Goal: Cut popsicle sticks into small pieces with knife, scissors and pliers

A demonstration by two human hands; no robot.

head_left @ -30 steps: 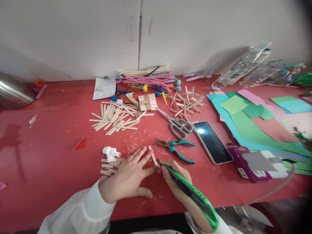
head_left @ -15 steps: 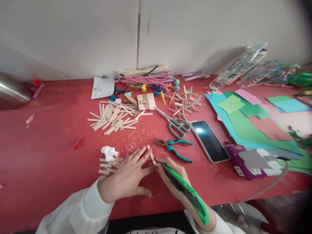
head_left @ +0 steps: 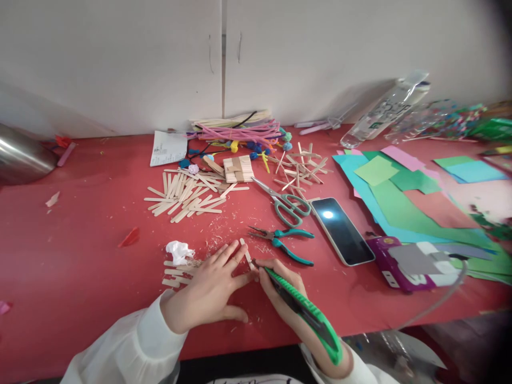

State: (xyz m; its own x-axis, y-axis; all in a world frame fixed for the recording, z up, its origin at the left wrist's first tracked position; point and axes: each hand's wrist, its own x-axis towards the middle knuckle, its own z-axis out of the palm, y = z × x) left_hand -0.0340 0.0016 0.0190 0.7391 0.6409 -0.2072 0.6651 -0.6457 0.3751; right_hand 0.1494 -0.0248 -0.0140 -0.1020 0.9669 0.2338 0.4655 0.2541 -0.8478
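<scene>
My right hand (head_left: 286, 288) grips a green utility knife (head_left: 310, 314), its tip pointing down at a short wooden craft stick (head_left: 246, 254) on the red tabletop. Spread flat, my left hand (head_left: 212, 288) presses beside that stick, with the index finger reaching toward the knife's tip. The blade itself is hidden by my fingers. Left of my left hand, several cut craft sticks (head_left: 172, 277) lie under a crumpled white tissue (head_left: 180, 252). Teal-handled pliers (head_left: 282, 238) rest open just beyond my right hand, and fine wood shavings (head_left: 224, 229) are scattered around.
Behind lie a pile of craft sticks (head_left: 184, 194), grey-handled scissors (head_left: 290, 205) and pink pipe cleaners (head_left: 240, 132). To the right are a phone (head_left: 344, 232), a purple box (head_left: 394, 261) with a cable, coloured papers (head_left: 400, 197) and a clear bottle (head_left: 380, 117). A metal container (head_left: 24, 154) stands left.
The view has shifted slightly. Both hands, the knife and the short stick hold nearly the same positions.
</scene>
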